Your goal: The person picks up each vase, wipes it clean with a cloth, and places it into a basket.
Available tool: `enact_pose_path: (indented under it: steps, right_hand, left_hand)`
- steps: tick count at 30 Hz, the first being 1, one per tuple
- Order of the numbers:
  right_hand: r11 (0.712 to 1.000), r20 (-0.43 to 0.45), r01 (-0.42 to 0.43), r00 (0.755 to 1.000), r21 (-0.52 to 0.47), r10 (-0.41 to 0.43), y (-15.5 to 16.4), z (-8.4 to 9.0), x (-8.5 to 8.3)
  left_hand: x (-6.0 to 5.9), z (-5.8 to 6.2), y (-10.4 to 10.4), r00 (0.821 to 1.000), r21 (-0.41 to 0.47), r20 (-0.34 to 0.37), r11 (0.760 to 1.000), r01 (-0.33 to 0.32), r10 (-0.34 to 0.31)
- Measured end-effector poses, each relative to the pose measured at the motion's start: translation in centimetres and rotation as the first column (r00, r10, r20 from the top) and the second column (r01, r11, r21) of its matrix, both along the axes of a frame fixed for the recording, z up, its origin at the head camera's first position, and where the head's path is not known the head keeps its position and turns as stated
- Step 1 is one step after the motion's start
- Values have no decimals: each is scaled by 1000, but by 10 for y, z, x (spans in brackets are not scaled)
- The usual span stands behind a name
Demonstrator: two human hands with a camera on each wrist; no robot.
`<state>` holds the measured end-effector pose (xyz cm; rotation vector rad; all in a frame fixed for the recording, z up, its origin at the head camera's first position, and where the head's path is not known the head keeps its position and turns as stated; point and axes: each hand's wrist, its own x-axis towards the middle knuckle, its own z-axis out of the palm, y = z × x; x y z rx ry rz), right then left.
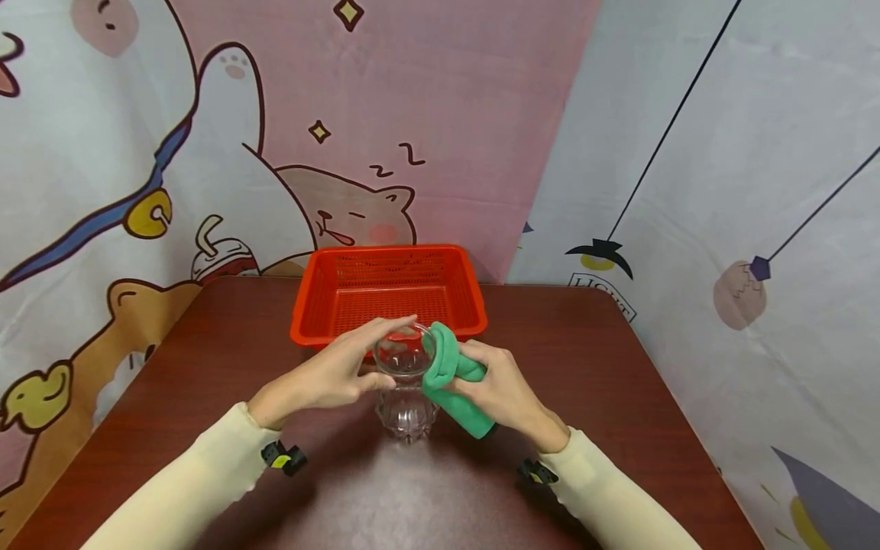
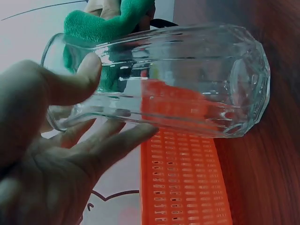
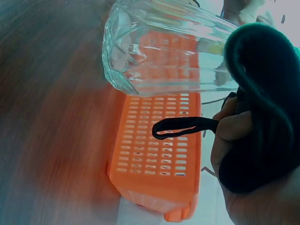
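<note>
— While we are holding the glass [image 1: 407, 382] up off the counter [image 1: 619, 397], where is our left hand [image 1: 330, 374] sitting?

— We are gripping the glass near its rim, thumb on one side and fingers curling round the other, its base pointing down.

— And our right hand [image 1: 498, 389]?

— We are clutching the green cloth [image 1: 450, 378] in it, bunched, and pressing its end into the mouth of the glass.

— What are we seeing past our hands?

— An orange basket [image 1: 389, 256] is sitting just beyond them.

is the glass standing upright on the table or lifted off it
Upright on the table: the glass has its base on the wood and its rim up, the left hand gripping it.
</note>
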<state>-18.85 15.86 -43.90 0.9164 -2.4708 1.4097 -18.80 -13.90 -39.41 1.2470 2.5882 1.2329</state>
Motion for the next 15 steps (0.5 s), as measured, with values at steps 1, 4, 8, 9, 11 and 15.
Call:
enact_pose_path:
  steps: [1, 4, 8, 9, 11, 15]
  right_hand:
    - [1000, -6, -5, 1000, 3, 5, -1, 0, 0]
    - [1000, -8, -18, 1000, 14, 18, -5, -1, 0]
    - [999, 1, -19, 1000, 38, 19, -9, -2, 1]
    - [999, 5, -16, 1000, 43, 16, -9, -1, 2]
    - [999, 17, -5, 1000, 54, 4, -10, -1, 3]
    - [996, 51, 13, 999, 93, -17, -9, -1, 6]
  left_hand:
    - [0, 0, -1, 1000, -1, 5, 1000, 4, -4]
    - [1, -3, -1, 1000, -11, 6, 1000, 3, -3]
    - [4, -6, 0, 1000, -15, -3, 1000, -7, 7]
    - [4, -6, 1, 1000, -3, 2, 1000, -2, 2]
    - [5, -7, 2, 1000, 12, 0, 1000, 6, -6]
    - [6, -7, 4, 1000, 15, -6, 1000, 15, -14]
